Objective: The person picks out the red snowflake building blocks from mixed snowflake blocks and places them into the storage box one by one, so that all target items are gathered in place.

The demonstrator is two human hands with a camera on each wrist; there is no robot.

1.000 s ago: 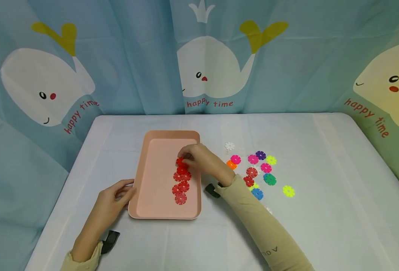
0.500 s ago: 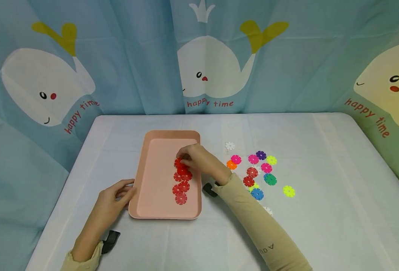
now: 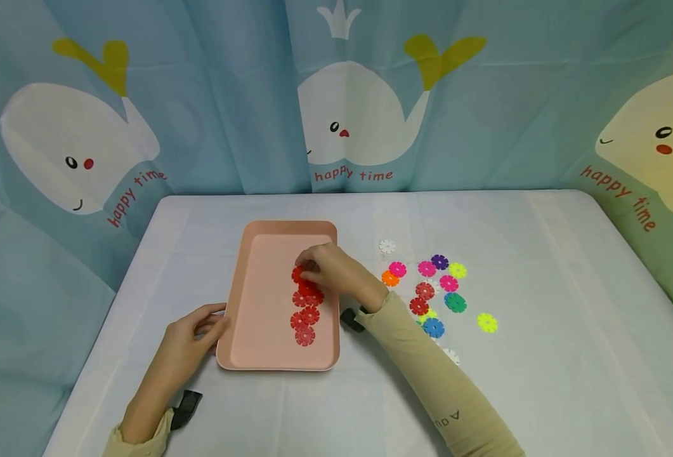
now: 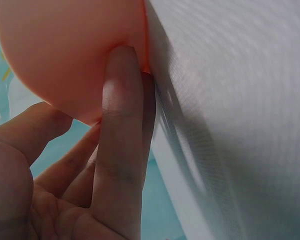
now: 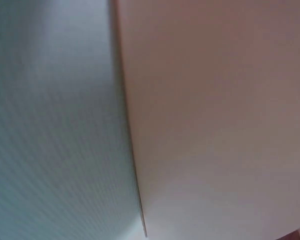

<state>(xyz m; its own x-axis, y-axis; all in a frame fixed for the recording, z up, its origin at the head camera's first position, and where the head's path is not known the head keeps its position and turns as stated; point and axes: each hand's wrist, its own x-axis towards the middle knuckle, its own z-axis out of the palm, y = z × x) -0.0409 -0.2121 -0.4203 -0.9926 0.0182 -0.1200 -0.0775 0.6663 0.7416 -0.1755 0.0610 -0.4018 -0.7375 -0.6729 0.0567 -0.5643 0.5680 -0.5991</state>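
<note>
In the head view a pink tray (image 3: 259,298) lies on the table. My left hand (image 3: 190,333) holds its left edge; in the left wrist view the thumb is at the rim and the fingers (image 4: 122,100) press the outer wall. My right hand (image 3: 339,270), over the tray's right side, pinches a red snowflake disc (image 3: 297,274), partly hidden by the fingers. Below it, several red snowflake discs (image 3: 304,335) lie partly overlapping in an uneven column on the tray floor. The right wrist view shows mostly the tray's outer wall (image 5: 215,110).
Right of the tray lie scattered snowflake discs: red (image 3: 418,306), blue (image 3: 434,328), green (image 3: 455,303), orange (image 3: 390,278), purple (image 3: 440,262), pink, yellow and white. The right sleeve (image 3: 427,368) passes near some of them. A patterned curtain (image 3: 228,95) hangs behind the table.
My right hand has shifted slightly left with the red snowflake disc, which sits a little further left over the tray. The left hand and the tray look unmoved.
</note>
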